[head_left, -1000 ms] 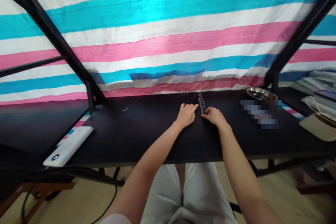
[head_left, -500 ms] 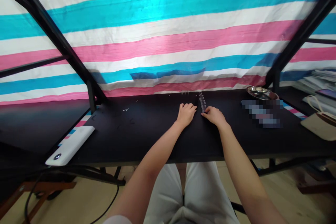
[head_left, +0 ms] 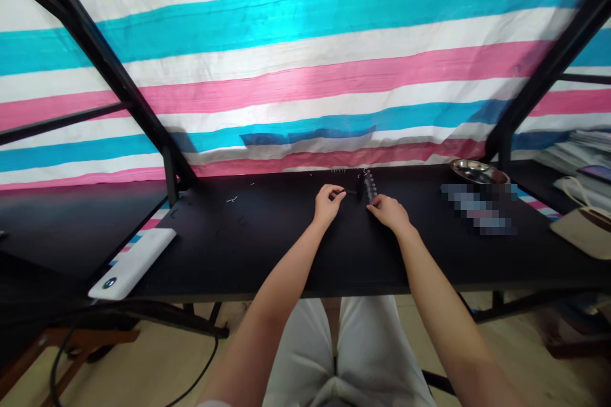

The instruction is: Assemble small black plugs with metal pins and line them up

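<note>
- Grey and knobbly, the strip stands out from the black tabletop, its near end at the fingertips of the right hand and its length running away ahead of them.
- Thumb and finger of the right hand pinch that near end; the hand rests low, close to the tabletop.
- Left of the strip, the left hand has its thumb and fingers drawn together and seems to grasp a thin dark rod, which points toward the strip. Dark on dark, its far end is hard to make out, so I cannot tell whether it touches anything.
- Ahead of the left hand lies a row of small clear pieces; white scraps lie well to its left.
- Well to the right of the right hand sits a metal dish.
- Judging by the pose, the step in hand is steadying the strip with the right hand while the left manages the rod beside it.
- The next move would seem to call for an unmoving right pinch and small, careful fingertip work by the left, keeping the rod clear of the knobs until it is lined up.
</note>
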`<state>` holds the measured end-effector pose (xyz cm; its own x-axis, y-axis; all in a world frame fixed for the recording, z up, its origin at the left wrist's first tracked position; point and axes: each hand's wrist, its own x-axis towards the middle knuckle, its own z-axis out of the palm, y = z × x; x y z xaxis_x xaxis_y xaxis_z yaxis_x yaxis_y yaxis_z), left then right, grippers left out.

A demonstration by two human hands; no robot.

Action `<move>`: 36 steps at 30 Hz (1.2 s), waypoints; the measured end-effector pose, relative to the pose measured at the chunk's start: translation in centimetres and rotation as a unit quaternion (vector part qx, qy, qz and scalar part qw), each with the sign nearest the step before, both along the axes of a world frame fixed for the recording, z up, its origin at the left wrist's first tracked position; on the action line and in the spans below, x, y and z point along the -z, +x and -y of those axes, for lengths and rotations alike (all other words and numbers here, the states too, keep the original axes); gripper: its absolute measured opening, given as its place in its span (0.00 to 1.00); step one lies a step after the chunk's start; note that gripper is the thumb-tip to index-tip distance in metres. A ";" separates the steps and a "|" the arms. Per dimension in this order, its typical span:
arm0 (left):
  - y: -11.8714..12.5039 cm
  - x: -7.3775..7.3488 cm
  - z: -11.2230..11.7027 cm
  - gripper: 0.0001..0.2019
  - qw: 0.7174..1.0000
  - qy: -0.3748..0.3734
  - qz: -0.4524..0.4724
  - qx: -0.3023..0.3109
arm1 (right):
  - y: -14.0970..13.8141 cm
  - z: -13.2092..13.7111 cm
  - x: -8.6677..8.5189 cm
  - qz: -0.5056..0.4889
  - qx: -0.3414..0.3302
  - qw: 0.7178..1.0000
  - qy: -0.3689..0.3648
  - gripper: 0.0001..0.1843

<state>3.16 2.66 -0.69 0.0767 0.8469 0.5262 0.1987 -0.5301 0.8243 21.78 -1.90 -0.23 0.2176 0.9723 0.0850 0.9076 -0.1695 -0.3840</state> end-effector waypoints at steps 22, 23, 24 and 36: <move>-1.1 -0.9 -0.5 0.07 0.996 -0.030 0.015 0.077 | -3.0 0.9 -1.6 -0.046 -0.153 0.985 0.071 0.08; -1.2 -0.9 -0.5 0.06 0.996 -0.029 0.017 0.081 | -3.1 0.8 -1.5 -0.043 -0.154 0.984 0.073 0.08; -1.2 -1.0 -0.5 0.06 0.996 -0.027 0.021 0.085 | -3.1 0.8 -1.5 -0.041 -0.156 0.984 0.076 0.08; -1.5 -1.1 -0.4 0.06 0.995 -0.023 0.027 0.098 | -3.3 0.8 -1.3 -0.042 -0.146 0.986 0.072 0.07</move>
